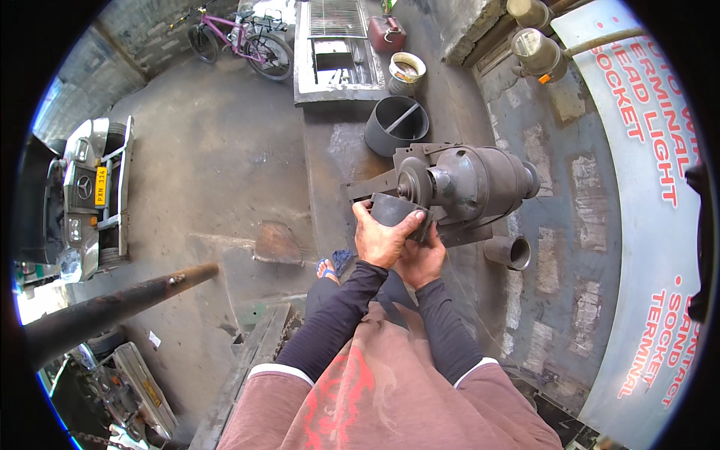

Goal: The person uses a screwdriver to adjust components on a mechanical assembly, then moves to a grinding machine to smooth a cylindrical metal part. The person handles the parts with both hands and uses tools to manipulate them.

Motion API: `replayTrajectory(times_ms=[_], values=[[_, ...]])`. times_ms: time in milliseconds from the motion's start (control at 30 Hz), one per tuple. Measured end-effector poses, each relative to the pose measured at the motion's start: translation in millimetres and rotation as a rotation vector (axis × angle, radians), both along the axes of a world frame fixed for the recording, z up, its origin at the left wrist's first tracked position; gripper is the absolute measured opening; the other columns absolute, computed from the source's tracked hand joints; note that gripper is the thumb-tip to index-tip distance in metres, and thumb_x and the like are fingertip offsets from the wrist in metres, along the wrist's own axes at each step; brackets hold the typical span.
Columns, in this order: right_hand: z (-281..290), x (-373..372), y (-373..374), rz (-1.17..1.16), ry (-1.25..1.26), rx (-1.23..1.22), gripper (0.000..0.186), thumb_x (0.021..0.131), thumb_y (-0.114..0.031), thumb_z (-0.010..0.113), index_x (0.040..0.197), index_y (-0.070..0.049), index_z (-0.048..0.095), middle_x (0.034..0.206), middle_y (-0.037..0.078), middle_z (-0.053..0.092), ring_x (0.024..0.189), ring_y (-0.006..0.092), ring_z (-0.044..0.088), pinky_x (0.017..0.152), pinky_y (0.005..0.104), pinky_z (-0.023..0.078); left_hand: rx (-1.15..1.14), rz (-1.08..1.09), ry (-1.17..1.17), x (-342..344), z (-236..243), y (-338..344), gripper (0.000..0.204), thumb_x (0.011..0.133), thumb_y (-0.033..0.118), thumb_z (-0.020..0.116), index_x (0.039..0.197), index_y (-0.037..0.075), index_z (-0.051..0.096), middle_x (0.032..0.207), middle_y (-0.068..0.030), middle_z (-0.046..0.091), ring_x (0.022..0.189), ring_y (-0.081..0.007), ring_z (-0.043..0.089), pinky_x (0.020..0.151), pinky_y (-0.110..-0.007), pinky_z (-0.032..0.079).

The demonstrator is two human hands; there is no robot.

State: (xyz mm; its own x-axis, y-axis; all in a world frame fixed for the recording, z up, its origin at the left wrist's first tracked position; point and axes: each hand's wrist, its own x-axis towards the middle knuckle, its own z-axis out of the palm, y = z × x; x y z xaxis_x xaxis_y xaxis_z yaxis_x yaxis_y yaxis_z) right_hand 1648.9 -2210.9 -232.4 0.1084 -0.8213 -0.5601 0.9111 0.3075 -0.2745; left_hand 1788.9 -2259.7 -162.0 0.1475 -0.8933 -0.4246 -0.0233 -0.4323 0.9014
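My left hand (377,241) is closed on the side of a dark grey curved metal piece (391,211), its thumb pressed over the near edge. Lower and to the right, my right hand (421,261) grips the same piece from below, its fingers partly hidden. The piece is at the near side of the round wheel (412,180) of a grey bench grinder (484,184); whether they touch I cannot tell. The grinder's motor body lies to the right of the wheel.
Beyond the grinder stand a dark open drum (382,139), a white bucket (406,71) and a red jerrycan (387,36). A short metal pipe (510,253) is at the right. A rusty plate (278,242) and dark pole (127,306) are left, a vehicle (90,191) farther off.
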Motion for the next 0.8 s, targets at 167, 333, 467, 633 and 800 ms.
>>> replayTrajectory(times_ms=[167,333,467,633,800], values=[[18.9,3.3,0.1,0.047,0.275,-0.098,0.054,0.107,-0.055,0.048,0.14,-0.014,0.061,0.136,0.003,0.066,0.129,0.0217,0.057,0.112,0.0418,0.041,0.0,0.039,0.191,-3.2,-40.1,-7.4,0.101,0.069,0.056,0.094,0.13,-0.006,0.043,0.12,-0.0245,0.064,0.106,-0.0311,0.068,0.093,-0.04,0.054],[55.6,-11.3,2.3,0.213,0.735,-0.15,0.055,0.112,-0.049,0.042,0.144,-0.007,0.055,0.138,0.008,0.064,0.131,0.0208,0.056,0.111,0.041,0.042,0.205,-0.093,0.914,-7.4,-60.1,-5.3,0.085,0.082,0.066,0.078,0.133,0.002,0.053,0.127,-0.0178,0.064,0.112,-0.0264,0.066,0.096,-0.045,0.055],[83.4,-15.8,5.9,0.236,1.145,-0.19,0.064,0.112,-0.041,0.048,0.154,0.007,0.042,0.145,0.014,0.058,0.137,0.0218,0.05,0.118,0.0352,0.035,0.339,-0.147,1.297,-14.6,-52.8,-0.4,0.086,0.088,0.078,0.06,0.141,0.01,0.057,0.138,-0.0148,0.063,0.125,-0.0349,0.062,0.105,-0.065,0.048],[110.6,-8.5,5.9,0.339,1.354,-0.213,0.064,0.112,-0.036,0.05,0.158,0.006,0.035,0.156,0.016,0.045,0.143,0.0247,0.043,0.119,0.0337,0.034,0.378,-0.099,1.562,-22.2,-61.8,3.2,0.091,0.087,0.082,0.055,0.147,0.013,0.054,0.142,-0.0155,0.061,0.129,-0.038,0.059,0.108,-0.073,0.042],[98.6,-6.2,6.5,0.293,1.255,-0.234,0.06,0.113,-0.035,0.047,0.158,0.003,0.038,0.153,0.015,0.049,0.141,0.0229,0.046,0.119,0.0355,0.036,0.358,-0.053,1.517,-18.3,-63.9,5.2,0.09,0.088,0.081,0.055,0.147,0.014,0.053,0.143,-0.016,0.06,0.131,-0.0384,0.058,0.108,-0.074,0.04]])
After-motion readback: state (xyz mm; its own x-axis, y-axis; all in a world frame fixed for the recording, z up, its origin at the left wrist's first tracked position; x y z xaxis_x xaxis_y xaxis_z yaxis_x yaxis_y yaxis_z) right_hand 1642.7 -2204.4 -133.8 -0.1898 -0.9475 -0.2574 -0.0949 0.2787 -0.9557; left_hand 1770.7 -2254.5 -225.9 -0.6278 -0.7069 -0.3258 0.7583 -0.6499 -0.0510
